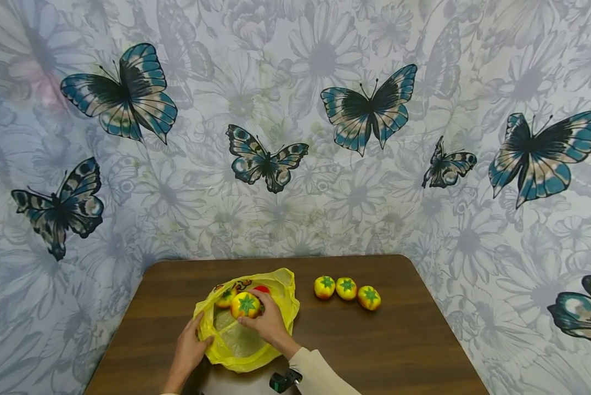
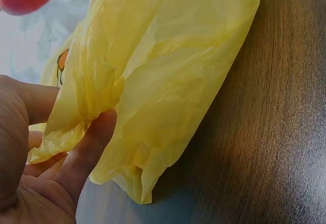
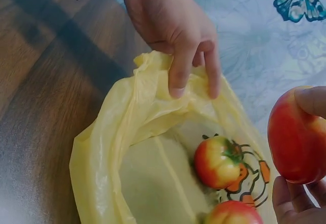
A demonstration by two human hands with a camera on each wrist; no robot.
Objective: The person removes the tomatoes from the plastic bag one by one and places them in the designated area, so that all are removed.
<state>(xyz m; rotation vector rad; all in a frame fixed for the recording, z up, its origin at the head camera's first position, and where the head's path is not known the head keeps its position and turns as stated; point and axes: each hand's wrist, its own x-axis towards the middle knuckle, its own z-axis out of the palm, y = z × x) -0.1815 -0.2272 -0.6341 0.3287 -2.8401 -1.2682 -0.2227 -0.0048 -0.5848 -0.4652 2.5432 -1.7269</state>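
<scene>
A yellow plastic bag point(image 1: 287, 307) lies with its mouth spread wide. My left hand point(image 1: 189, 348) pinches the near-left rim, with thin plastic between thumb and fingers point(image 2: 94, 137) in the left wrist view. Over the bag's mouth, my right hand point(image 1: 270, 321) grips a yellow-red tomato point(image 1: 245, 304) with a green star-shaped top. In the right wrist view this tomato point(image 3: 295, 137) is up at the right, apart from the bag. Inside the bag lie a tomato point(image 3: 219, 162) and another tomato point(image 3: 234, 215), partly cut off by the frame. A red patch point(image 1: 262, 289) shows behind my right fingers.
Three more tomatoes, a left one point(image 1: 324, 287), a middle one point(image 1: 346, 288) and a right one point(image 1: 369, 298), sit in a row right of the bag. The dark wooden table point(image 1: 399, 351) ends at a butterfly-patterned wall point(image 1: 354, 219). A black device point(image 1: 285, 379) is by my right wrist.
</scene>
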